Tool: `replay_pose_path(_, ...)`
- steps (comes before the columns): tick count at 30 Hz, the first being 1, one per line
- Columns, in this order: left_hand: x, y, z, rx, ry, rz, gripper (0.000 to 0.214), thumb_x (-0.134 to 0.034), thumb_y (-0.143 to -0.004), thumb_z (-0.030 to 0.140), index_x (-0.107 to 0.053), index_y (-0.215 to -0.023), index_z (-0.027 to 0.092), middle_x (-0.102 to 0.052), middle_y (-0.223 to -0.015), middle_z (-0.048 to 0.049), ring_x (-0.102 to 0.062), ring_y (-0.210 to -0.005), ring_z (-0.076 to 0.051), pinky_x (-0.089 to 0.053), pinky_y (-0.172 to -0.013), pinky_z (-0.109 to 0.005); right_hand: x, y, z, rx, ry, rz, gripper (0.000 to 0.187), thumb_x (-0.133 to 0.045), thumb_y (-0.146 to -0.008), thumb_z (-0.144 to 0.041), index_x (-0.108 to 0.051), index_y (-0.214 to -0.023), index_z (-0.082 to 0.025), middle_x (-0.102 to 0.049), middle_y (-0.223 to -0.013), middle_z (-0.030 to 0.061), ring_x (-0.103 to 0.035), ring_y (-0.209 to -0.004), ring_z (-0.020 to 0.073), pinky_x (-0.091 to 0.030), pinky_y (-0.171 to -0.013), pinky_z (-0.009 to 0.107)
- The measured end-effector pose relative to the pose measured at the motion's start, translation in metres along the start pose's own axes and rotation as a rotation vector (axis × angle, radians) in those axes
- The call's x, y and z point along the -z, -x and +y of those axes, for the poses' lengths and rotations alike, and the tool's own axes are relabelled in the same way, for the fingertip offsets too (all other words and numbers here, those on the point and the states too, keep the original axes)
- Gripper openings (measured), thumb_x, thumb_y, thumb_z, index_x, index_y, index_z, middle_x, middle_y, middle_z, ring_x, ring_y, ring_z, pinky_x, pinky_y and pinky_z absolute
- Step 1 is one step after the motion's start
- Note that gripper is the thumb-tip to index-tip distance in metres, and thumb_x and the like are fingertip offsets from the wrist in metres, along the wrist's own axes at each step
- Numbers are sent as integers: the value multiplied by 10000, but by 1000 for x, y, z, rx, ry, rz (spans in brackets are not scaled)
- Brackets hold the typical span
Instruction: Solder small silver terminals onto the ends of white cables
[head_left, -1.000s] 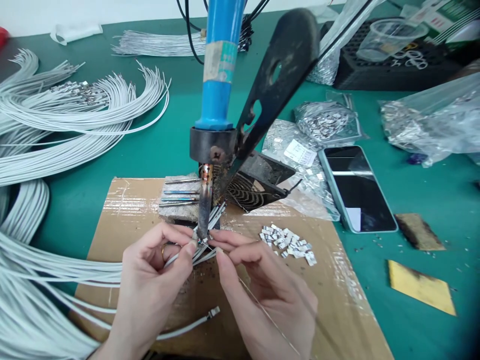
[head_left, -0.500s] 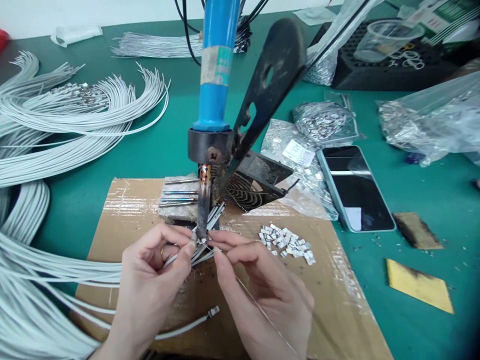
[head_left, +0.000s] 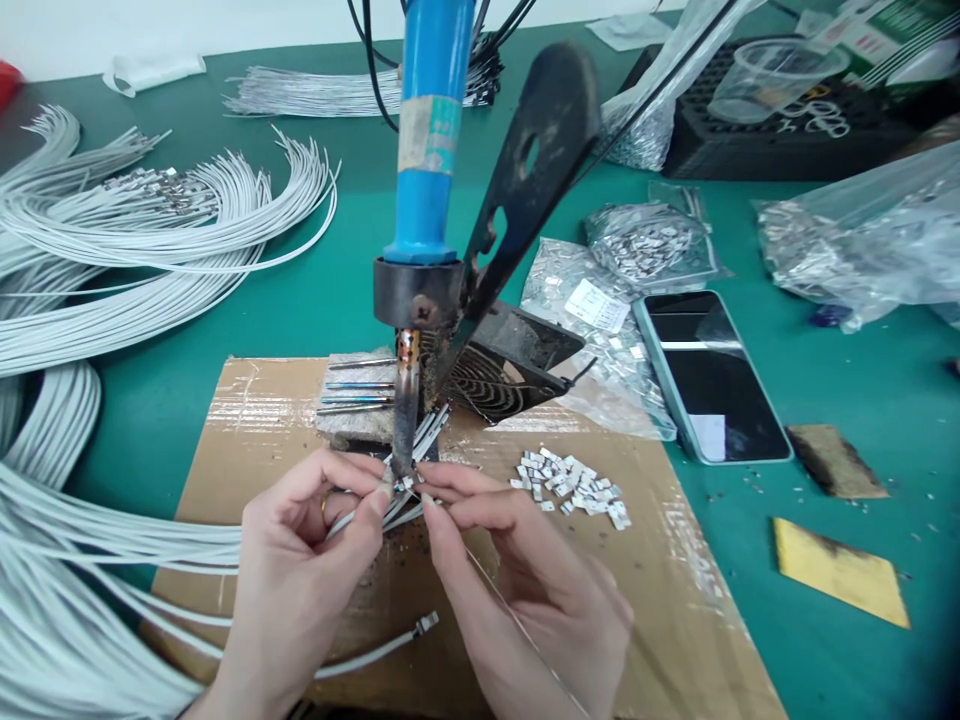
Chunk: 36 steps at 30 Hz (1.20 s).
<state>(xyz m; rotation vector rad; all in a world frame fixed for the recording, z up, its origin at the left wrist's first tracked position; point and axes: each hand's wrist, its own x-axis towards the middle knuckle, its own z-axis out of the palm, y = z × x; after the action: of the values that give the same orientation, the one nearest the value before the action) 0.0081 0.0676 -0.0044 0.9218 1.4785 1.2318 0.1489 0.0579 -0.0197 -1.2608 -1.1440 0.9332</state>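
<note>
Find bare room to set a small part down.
Green tabletop between the white cables and blue soldering iron; mostly bare cardboard right of the right hand, this side of the metal pieces. Crowded: iron's tip, where left hand, right hand and cables converge.

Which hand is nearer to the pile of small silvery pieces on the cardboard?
The right. The right hand is just below and left of the pile in the picture; the left hand is farther left.

1. Soldering iron handle (head_left: 424,215): bright blue, with beige-and-teal label (head_left: 429,135).
2. Cables (head_left: 150,545): white.
3. Cardboard (head_left: 652,600): brown, streaked shiny white.
4. Tabletop (head_left: 352,200): green.
5. Pad (head_left: 840,578): yellow, blackened along its far edge.
6. Holed bracket (head_left: 517,190): black.
</note>
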Motion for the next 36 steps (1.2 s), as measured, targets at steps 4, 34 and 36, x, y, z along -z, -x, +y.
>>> replay_pose_path(4,0,0,-1,2,4,-9,192,-793,-876,81,-789,-735,211,-790,-889,-4,-729,-725,-86,-563,-704,-117,0,0,0,0,8,-2,186,-722,-950,-136,-682,-804,-244,-848,-1033,43,-821,-973,193,-647,-854,266)
replay_pose_path(34,2,1,-5,-60,-7,-22,204,-786,-867,63,-799,-754,232,-794,-882,25,-751,-765,-74,-562,-731,-89,-1,-2,4,200,161,27,185,-744,-924,-88,-736,-868,-264,-859,-1008,-41,-823,-817,109,-633,-794,160)
replay_pose_path(36,2,1,-5,-64,2,-29,208,-787,-869,65,-800,-754,238,-796,-880,33,-751,-763,-68,-560,-733,-82,-1,-2,5,213,169,30,189,-741,-926,-81,-733,-872,-262,-859,-1009,-39,-819,-796,105,-637,-794,163)
